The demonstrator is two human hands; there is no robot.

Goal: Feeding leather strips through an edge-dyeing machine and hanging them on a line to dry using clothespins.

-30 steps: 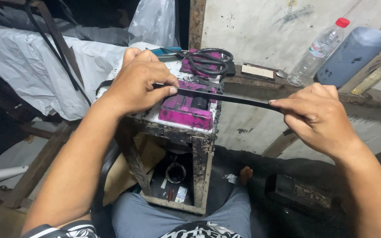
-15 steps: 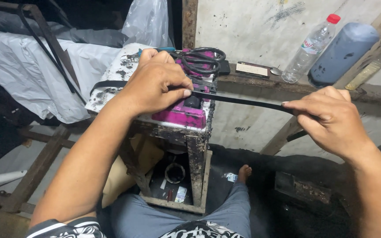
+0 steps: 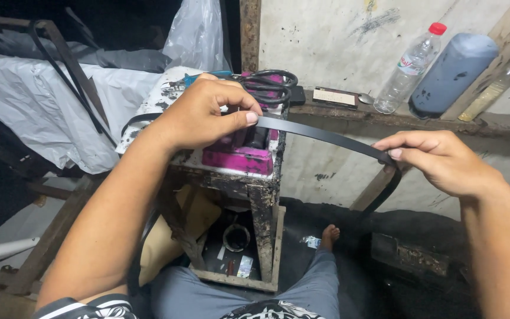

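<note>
Both hands [image 3: 208,112] [image 3: 438,159] pinching flat black strap [image 3: 320,131], slightly bowed

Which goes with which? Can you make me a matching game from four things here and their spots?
Things:
1 strap
2 scissors
3 clear bottle
4 foot

Places:
A on the wall ledge
B on the floor by the stand
C between both hands
D on top of the stand

Pairs: 1-C, 2-D, 3-A, 4-B
</note>
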